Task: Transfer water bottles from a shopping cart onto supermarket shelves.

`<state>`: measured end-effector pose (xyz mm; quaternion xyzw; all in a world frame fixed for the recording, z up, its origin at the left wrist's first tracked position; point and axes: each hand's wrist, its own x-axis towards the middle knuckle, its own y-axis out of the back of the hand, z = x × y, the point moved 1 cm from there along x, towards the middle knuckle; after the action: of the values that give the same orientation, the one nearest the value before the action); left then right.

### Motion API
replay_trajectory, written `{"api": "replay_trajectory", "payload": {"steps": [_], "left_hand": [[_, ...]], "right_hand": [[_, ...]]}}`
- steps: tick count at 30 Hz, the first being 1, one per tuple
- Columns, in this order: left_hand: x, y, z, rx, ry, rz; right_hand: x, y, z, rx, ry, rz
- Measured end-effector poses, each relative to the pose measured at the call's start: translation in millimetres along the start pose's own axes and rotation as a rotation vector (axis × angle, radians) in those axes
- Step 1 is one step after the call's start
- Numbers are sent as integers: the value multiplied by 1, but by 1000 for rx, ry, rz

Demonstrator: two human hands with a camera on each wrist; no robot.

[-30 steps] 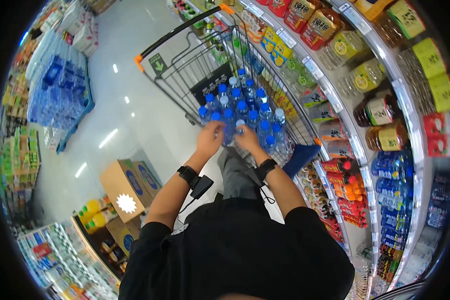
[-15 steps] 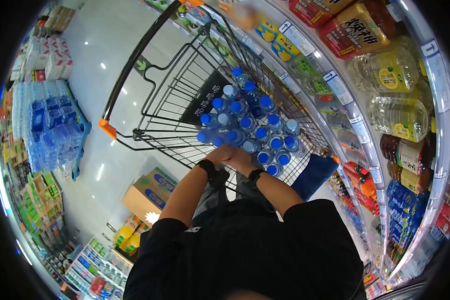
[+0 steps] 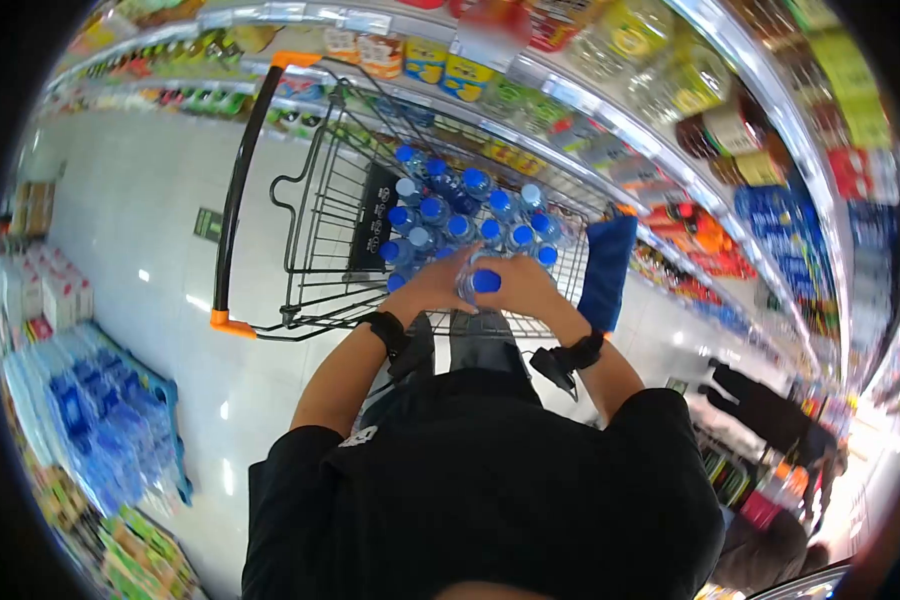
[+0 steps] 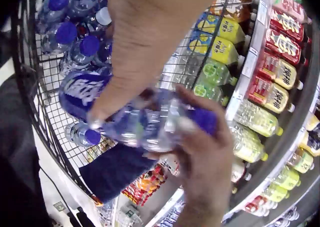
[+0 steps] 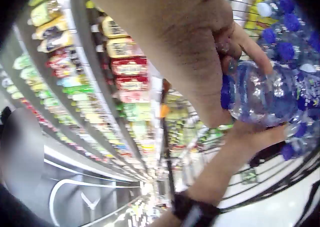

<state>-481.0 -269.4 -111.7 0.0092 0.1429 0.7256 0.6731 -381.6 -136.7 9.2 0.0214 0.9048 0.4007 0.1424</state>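
Gripping btl (image 4: 145, 124), btwn L hand (image 3: 435, 284) & R hand (image 3: 523, 285), tilted

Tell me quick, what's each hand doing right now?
Left hand: closed, holding a blue-capped bottle round its body.
Right hand: closed, gripping the same bottle near its cap.

No words come through my feed sharply enough for me to spell. Bold white lettering crosses the blue label (image 4: 82, 92) of the held water bottle (image 4: 150, 124); I find white characters on red-labelled bottles (image 4: 284, 46) along the shelf, small white symbols on the shopping cart's (image 3: 242, 180) black panel (image 3: 372, 215), and blurred markings on a green floor sign (image 3: 208, 224)
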Motion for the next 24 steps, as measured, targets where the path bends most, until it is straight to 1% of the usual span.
{"api": "replay_trajectory", "payload": {"steps": [2, 3, 4, 5, 6, 7, 8, 10, 12, 13, 14, 15, 16, 17, 18, 19, 20, 21, 22, 24], "left_hand": [[1, 7, 33, -110, -194, 172], [-1, 16, 54, 57, -261, 272], [-7, 28, 81, 65, -229, 238], [-13, 39, 109, 71, -195, 205], [-17, 41, 125, 73, -157, 173], [-15, 40, 129, -111, -254, 170], [-18, 35, 139, -184, -255, 169], [-21, 33, 174, -313, -263, 167], [-25, 21, 209, -597, -317, 187], [-24, 17, 222, -559, -340, 214], [-24, 13, 236, -524, -363, 241], [-27, 7, 262, -532, -362, 218], [-22, 0, 268, -413, -387, 208], [-19, -14, 280, -353, -423, 222], [-16, -29, 293, -295, -457, 235], [-11, -50, 303, -366, -472, 239], [-7, -76, 314, -436, -482, 239], [-3, -100, 322, -511, -486, 234], [1, -120, 330, -550, -446, 228], [8, -160, 344, -620, -354, 204]], "right_hand": [[-10, 35, -45, -1, 15, 106], [-15, 50, -62, 22, 26, 154], [-21, 60, -75, 44, 39, 202], [-26, 68, -83, 20, 85, 336], [-31, 78, -86, 122, -11, 413], [-36, 87, -87, 227, -107, 487], [-43, 94, -86, 335, -203, 558], [-61, 99, -81, 466, -89, 664], [-85, 91, -67, 630, 60, 745], [-103, 89, -65, 722, 56, 615], [-117, 78, -55, 857, 96, 555], [-132, 70, -49, 872, 146, 559], [-148, 65, -44, 884, 199, 564], [-166, 61, -40, 996, 246, 500], [-178, 56, -29, 921, 290, 473], [-196, 51, -33, 1105, 263, 466], [-217, 54, -39, 1154, 289, 522], [-234, 53, -29, 1165, 310, 559], [-250, 54, -18, 1175, 334, 599], [-291, 68, -2, 1017, 345, 652]]}}
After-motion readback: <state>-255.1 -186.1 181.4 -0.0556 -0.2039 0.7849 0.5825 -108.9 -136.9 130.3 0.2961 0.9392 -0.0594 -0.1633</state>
